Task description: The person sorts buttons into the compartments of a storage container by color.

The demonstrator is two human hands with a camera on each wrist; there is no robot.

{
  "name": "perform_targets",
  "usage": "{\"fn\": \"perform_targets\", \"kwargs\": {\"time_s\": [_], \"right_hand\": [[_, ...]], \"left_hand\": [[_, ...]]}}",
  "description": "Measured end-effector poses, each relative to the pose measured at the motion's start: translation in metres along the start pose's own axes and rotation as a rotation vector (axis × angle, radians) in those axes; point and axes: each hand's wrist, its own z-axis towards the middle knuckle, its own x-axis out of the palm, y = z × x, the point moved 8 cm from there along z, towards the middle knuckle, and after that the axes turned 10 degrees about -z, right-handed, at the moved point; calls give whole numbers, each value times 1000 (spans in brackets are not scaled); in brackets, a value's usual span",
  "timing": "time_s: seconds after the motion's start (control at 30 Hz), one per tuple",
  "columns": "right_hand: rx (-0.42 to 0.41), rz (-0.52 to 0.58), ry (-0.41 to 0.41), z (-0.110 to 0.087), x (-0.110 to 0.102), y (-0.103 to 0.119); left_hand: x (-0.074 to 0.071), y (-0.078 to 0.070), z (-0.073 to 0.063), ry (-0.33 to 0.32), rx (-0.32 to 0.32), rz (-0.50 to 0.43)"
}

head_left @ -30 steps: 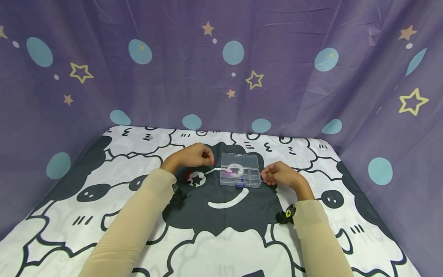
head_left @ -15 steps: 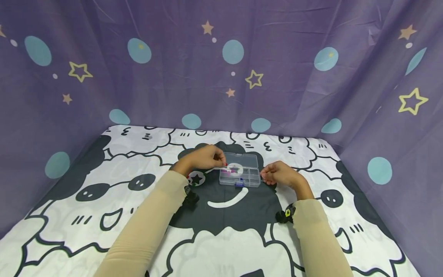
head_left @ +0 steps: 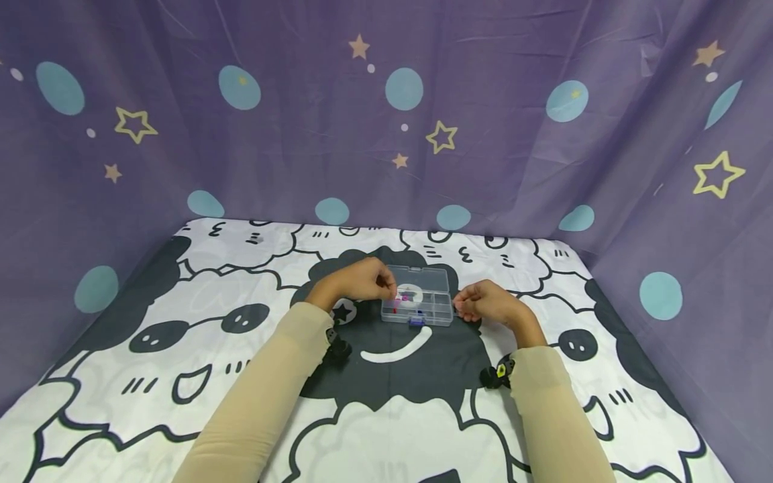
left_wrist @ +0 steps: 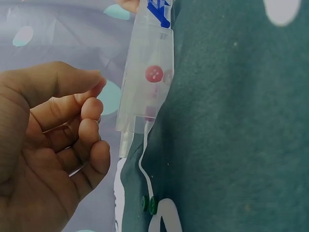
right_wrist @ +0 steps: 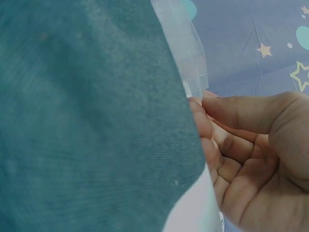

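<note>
A clear plastic compartment box [head_left: 437,316] with its lid raised sits on the dark patch of the cloth. A blue latch [head_left: 417,322] is on its front. My left hand [head_left: 365,278] hovers over the box's left end, thumb and fingers loosely curled, nothing visible between them. Just beyond its fingertips, a red button [left_wrist: 154,74] shows through the clear wall in the left wrist view. Pink pieces [left_wrist: 150,113] lie in the left compartment as well. My right hand [head_left: 492,303] pinches the box's right edge between thumb and fingers, as the right wrist view [right_wrist: 241,140] shows the hand close up.
Green buttons [left_wrist: 153,205] lie on the cloth left of the box, mostly behind my left hand in the head view. A printed cloth [head_left: 392,436] covers the table. A purple curtain [head_left: 338,161] hangs around the back and sides.
My left hand has moved right from beside the box to over its left compartment and let go of the red button, which is now in the box. The right hand has stayed put.
</note>
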Motion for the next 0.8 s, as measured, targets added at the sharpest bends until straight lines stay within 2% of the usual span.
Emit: {"fn": "perform_targets", "kwargs": {"time_s": [0.17, 0.3, 0.43, 0.67, 0.8], "right_hand": [[-2, -4, 1, 2, 2, 1], [-1, -4, 8, 3, 4, 1], [1, -12, 7, 3, 4, 1], [-6, -33, -5, 0, -1, 0], [-21, -35, 1, -1, -1, 2]], "left_hand": [[-4, 2, -10, -43, -12, 9], [-13, 7, -24, -96, -55, 8], [-27, 15, -37, -148, -95, 15], [-56, 29, -58, -254, -122, 3], [-66, 41, -71, -273, -170, -3]]}}
